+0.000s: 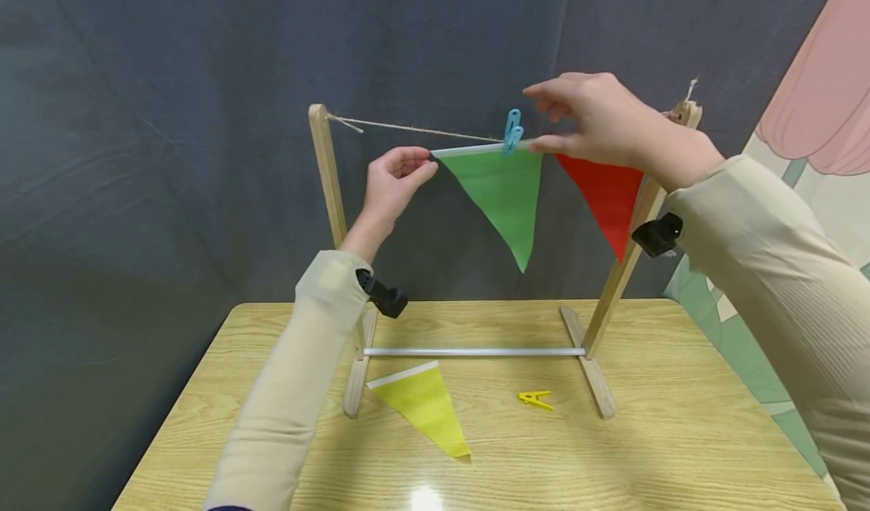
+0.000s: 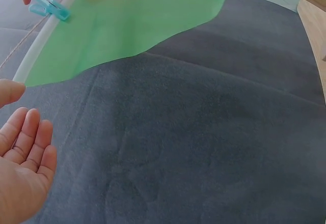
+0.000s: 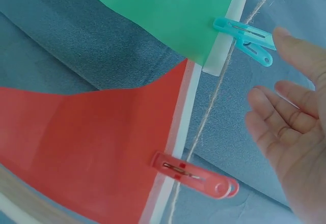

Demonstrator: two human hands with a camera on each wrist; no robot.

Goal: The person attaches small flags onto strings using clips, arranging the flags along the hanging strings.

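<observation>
A green triangular flag (image 1: 499, 186) with a white top edge hangs from the twine (image 1: 414, 127). My left hand (image 1: 397, 183) pinches its upper left corner between thumb and fingers. A blue clothespin (image 1: 513, 132) clamps the flag's top edge to the twine, nearer its right end. Just right of that clothespin is my right hand (image 1: 591, 115), thumb and fingers spread apart. In the right wrist view, its thumb tip (image 3: 281, 34) is right at the clothespin's handle. Beside the green flag hangs a red flag (image 3: 102, 137), clipped to the twine by a red clothespin (image 3: 196, 174).
The twine runs between two wooden posts (image 1: 328, 179), joined low down by a white bar (image 1: 476, 352). On the wooden table (image 1: 680, 413) lie a yellow flag (image 1: 428, 409) and a yellow clothespin (image 1: 537, 399). A dark curtain (image 1: 170, 118) hangs behind the stand.
</observation>
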